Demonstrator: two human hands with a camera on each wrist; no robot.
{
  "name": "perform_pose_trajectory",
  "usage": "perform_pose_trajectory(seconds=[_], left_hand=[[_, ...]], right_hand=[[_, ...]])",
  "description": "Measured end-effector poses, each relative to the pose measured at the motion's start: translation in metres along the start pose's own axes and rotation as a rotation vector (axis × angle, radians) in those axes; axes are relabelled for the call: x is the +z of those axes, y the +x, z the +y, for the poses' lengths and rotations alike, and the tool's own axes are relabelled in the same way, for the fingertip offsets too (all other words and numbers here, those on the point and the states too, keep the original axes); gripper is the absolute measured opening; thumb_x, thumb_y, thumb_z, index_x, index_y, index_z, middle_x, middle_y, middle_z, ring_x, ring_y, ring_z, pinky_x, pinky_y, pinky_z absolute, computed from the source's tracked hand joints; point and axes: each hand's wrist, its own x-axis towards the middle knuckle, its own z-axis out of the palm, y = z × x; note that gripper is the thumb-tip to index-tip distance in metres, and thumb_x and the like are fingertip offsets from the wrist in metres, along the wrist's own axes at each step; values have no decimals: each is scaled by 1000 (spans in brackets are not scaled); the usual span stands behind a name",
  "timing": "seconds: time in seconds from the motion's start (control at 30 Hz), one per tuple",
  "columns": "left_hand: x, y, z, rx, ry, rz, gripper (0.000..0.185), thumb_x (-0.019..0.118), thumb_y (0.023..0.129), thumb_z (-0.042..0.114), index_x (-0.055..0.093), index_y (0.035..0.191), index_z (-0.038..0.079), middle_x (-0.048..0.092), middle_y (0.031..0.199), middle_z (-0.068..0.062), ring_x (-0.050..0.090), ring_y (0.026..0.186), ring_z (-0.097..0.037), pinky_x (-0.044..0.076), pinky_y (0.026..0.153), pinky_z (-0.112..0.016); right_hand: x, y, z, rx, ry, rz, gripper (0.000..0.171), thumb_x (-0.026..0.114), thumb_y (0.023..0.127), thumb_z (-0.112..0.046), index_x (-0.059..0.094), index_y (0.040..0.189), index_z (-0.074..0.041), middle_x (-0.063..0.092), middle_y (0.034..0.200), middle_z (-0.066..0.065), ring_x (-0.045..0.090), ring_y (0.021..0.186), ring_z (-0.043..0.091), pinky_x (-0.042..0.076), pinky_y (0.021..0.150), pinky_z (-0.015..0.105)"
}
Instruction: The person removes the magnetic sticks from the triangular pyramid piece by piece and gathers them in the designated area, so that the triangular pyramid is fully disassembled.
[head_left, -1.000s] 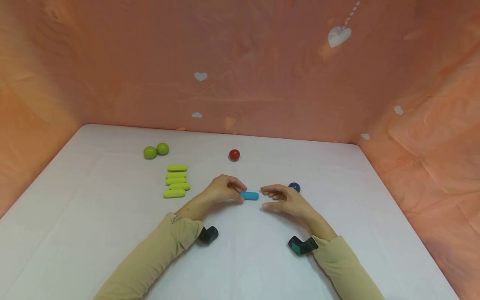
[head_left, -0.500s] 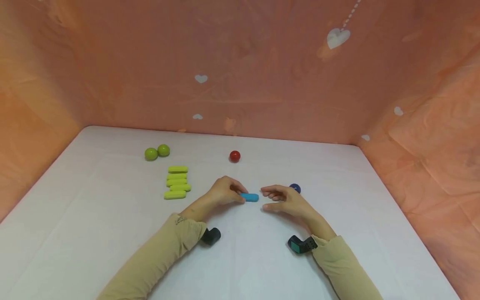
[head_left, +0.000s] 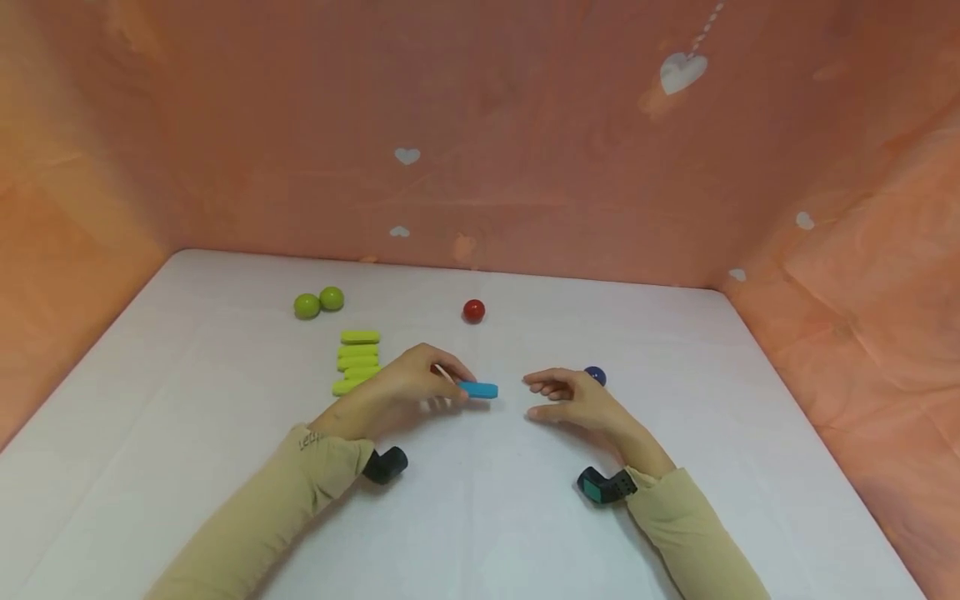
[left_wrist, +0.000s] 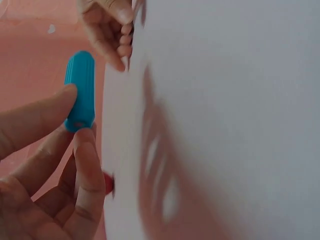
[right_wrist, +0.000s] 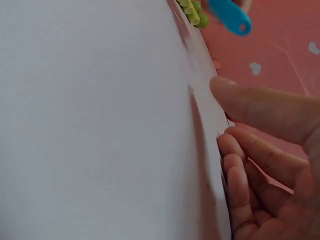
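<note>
My left hand [head_left: 420, 373] pinches a short blue ridged bar [head_left: 480, 390] between thumb and fingers. In the left wrist view the blue bar [left_wrist: 82, 90] is held up off the white table, and a small hole shows in its end. My right hand [head_left: 576, 397] rests at the table with fingers loosely bent and holds nothing. The right wrist view shows the thumb apart from the fingers [right_wrist: 240, 185], with nothing between them. A dark blue ball [head_left: 596, 375] sits just behind the right hand, partly hidden by it.
Several yellow-green bars [head_left: 358, 352] lie in a column to the left; the left arm partly covers the nearest ones. Two green balls [head_left: 307, 306] stand behind them. A red ball [head_left: 474, 311] is at the back middle. Orange cloth [head_left: 525, 125] walls the white table [head_left: 480, 517].
My left hand has lifted the blue bar off the table and moved left with it, toward the yellow-green bars. The right hand has stayed in place.
</note>
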Motion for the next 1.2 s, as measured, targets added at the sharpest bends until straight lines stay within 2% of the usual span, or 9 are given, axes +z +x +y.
perform_pose_trajectory(seconds=[0.2,0.47,0.63,0.77,0.97,1.07,1.2], left_hand=[[-21,-14,-4,47,51,-14,25,74,80,12,74,104,9,69,92,-5,63,71,-21,50,66,-31],[-43,-28,-13,16,58,-6,25,73,80,11,74,105,10,67,96,-7,63,72,-23,50,65,-32],[-54,-38,-24,25,62,-3,26,73,81,12,73,107,7,69,89,-6,63,72,-21,51,66,-31],[-62,-48,-33,24,70,-4,27,74,81,14,73,107,6,71,91,-4,61,81,-19,50,73,-30],[-76,-63,-45,-7,55,-6,33,75,80,17,72,110,5,72,104,-4,58,96,-15,48,83,-29],[-82,-67,-51,-16,66,0,33,77,78,17,72,109,4,72,101,-3,58,93,-14,48,80,-28],[-88,-71,-57,11,108,4,33,79,76,15,73,105,1,73,95,-5,59,85,-11,49,74,-23]], right_hand=[[-4,-5,0,54,-5,3,50,79,79,-25,63,124,-9,64,112,7,53,97,18,45,83,21],[-8,-13,2,104,6,23,48,79,79,-25,64,122,-10,63,110,5,52,94,14,44,80,19],[-8,-14,1,89,10,17,48,78,80,-24,64,122,-7,63,108,7,51,92,16,44,78,18],[-8,-14,2,85,7,6,48,78,80,-24,63,122,-5,62,105,7,51,90,16,45,76,18],[-8,-12,1,114,19,2,47,79,79,-27,65,120,-9,63,101,3,53,89,15,46,75,19],[-7,-11,1,114,17,1,47,79,79,-28,65,120,-9,63,102,3,52,89,16,45,75,20],[-8,-12,0,111,19,2,48,78,80,-28,64,121,-7,62,103,6,52,90,17,45,74,19]])
